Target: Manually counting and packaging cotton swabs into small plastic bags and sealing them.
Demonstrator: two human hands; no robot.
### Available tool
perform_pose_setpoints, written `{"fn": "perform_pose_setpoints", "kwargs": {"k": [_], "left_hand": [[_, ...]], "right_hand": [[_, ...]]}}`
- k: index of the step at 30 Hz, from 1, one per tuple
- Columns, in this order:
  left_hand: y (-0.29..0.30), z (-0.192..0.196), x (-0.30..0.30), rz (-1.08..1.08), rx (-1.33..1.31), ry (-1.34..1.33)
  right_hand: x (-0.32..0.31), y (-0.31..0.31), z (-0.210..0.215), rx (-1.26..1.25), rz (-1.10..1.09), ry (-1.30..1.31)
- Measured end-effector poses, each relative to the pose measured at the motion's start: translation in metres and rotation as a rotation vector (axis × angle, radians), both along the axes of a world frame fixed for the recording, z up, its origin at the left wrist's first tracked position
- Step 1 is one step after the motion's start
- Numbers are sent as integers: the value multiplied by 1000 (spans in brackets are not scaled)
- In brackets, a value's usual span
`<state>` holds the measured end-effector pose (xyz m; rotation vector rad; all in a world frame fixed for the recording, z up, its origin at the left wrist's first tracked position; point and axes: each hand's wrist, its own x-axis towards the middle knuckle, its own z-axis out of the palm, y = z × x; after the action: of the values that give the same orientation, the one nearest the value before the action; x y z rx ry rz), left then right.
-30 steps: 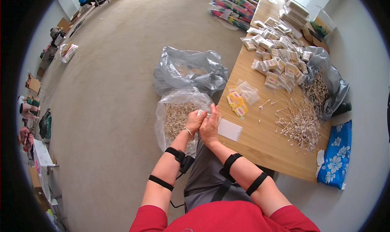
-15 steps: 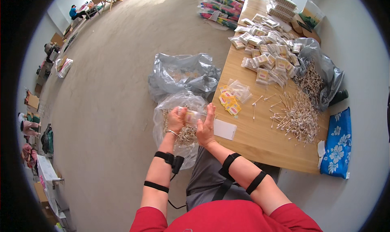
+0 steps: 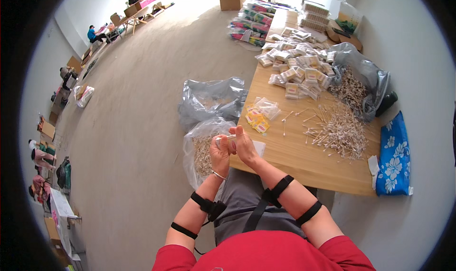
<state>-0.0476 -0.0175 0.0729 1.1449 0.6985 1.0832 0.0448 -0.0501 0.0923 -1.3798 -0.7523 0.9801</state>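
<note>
Both hands are meeting at the near edge of the light wooden surface [image 3: 304,162]: the left hand [image 3: 220,155] and right hand [image 3: 244,145] are closing their grip together on a small clear plastic packet [image 3: 225,139]. They are holding it just above a clear plastic bag of cotton swabs [image 3: 202,152], beside the surface.

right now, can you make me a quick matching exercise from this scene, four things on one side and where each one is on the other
Things:
1. loose pile of cotton swabs
2. clear bag of swabs
3. blue flowered cloth
4. small clear packet

Places:
A. between the left hand and right hand
B. at the table's right end
C. spread on the tabletop
D. left of the table edge, beside the hands

Pairs: 1-C, 2-D, 3-B, 4-A
</note>
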Motion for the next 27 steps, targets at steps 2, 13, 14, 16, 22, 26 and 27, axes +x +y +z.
{"fn": "perform_pose_setpoints", "kwargs": {"k": [2, 13, 14, 16, 22, 26, 27], "left_hand": [[-18, 2, 13, -70, -22, -127], [-71, 32, 41, -984, -356, 124], [-73, 35, 43, -1174, -262, 206], [-80, 32, 49, -1264, -288, 199], [-98, 29, 52, -1084, -288, 108], [-85, 22, 48, -1078, 51, 216], [-88, 23, 47, -1005, 60, 188]], "right_hand": [[17, -13, -3, 0, -43, -202], [85, -120, 43, -68, 136, -951], [84, -127, 47, -68, 218, -1020], [81, -136, 54, -105, 248, -1045], [88, -157, 64, 37, 251, -940], [82, -155, 62, -25, 449, -838], [80, -156, 61, -21, 453, -834]]}}
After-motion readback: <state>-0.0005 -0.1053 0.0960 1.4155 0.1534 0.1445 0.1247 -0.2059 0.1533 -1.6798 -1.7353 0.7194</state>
